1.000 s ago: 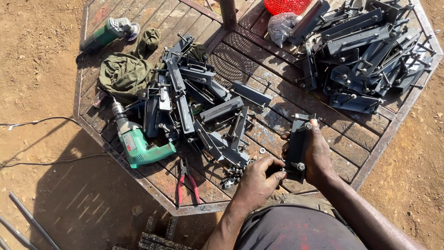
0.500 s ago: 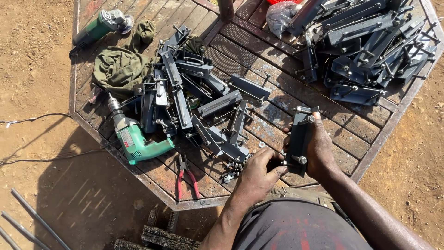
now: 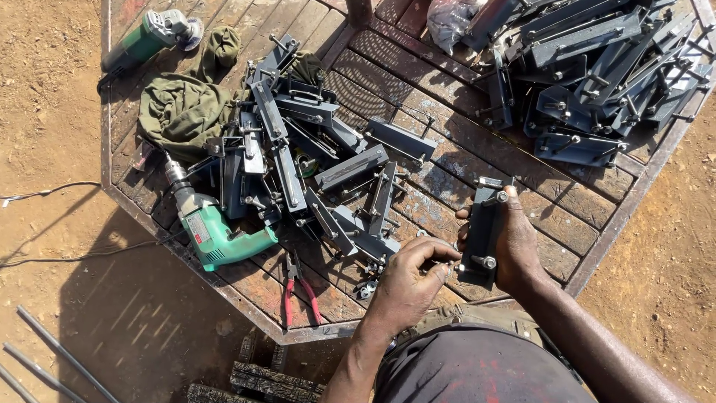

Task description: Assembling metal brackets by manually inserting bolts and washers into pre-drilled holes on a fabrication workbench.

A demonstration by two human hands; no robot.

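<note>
Down at the lower middle of the frame, my right hand [image 3: 514,242] is wrapped around a dark steel bracket [image 3: 483,231], holding it upright just above the worktop [image 3: 589,213]; its fingers are closed on the bracket's far side, thumb on the near edge. My left hand [image 3: 410,276] sits just beside it to the left, its fingers pressed together at the bracket's lower end, right by a bolt [image 3: 488,262] that sticks out there; whether they pinch a small part I cannot tell. The worktop is a rusty slatted metal surface, standing on reddish dirt; a heap of similar brackets [image 3: 313,164] lies at its centre left, and a second heap [image 3: 597,67] fills the upper right. A green drill [image 3: 216,231] lies at the left edge of the central heap, with red-handled pliers [image 3: 298,287] just below it near the worktop's lower rim; an olive cloth [image 3: 183,108] is bunched at the upper left, and a green grinder [image 3: 149,37] lies beyond it in the top left corner.
</note>
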